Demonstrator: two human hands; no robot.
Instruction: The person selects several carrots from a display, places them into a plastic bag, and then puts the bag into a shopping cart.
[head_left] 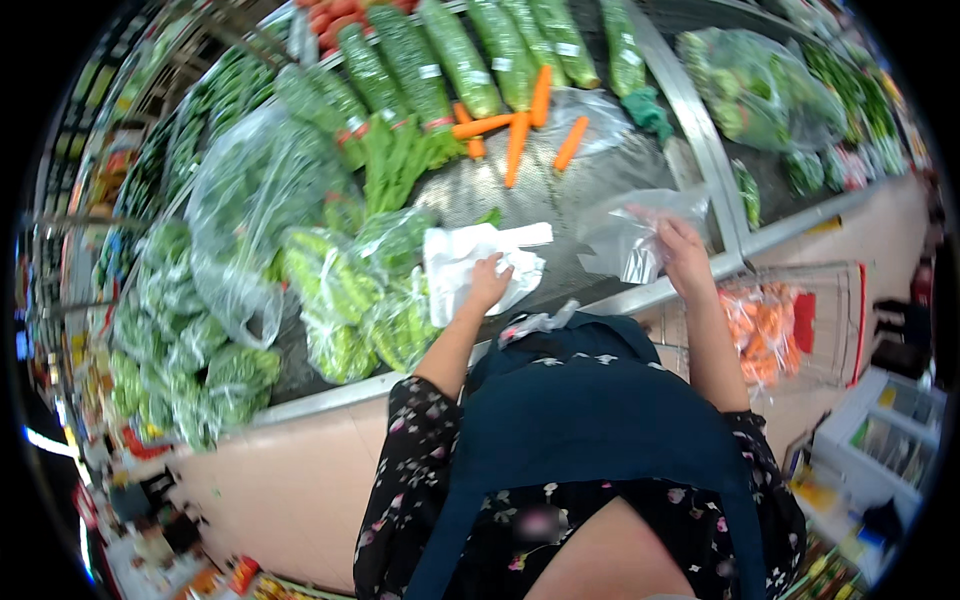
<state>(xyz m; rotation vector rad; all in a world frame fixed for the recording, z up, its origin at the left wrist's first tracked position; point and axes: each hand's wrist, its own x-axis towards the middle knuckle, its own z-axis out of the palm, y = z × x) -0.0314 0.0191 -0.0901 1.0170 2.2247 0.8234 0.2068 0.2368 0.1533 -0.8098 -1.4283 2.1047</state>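
Observation:
On the dark produce counter lies a stack of white plastic bags point(470, 248). My left hand point(488, 284) rests on it, its fingers slightly apart and touching the plastic. Raised over the counter's front edge on the right, my right hand point(684, 255) is closed on a clear plastic bag point(625, 235). That bag hangs loose and looks flat. Several loose carrots point(517, 148) lie beyond the hands, beside another crumpled clear bag point(592, 120). Bagged green vegetables point(330, 290) sit just left of the white stack.
Wrapped long green gourds point(410, 70) line the back, with tomatoes point(335, 20) behind. A large clear bag of greens point(262, 190) stands at left. A metal divider point(690, 95) separates more greens at right. A shopping cart point(830, 320) holds bagged carrots point(762, 330).

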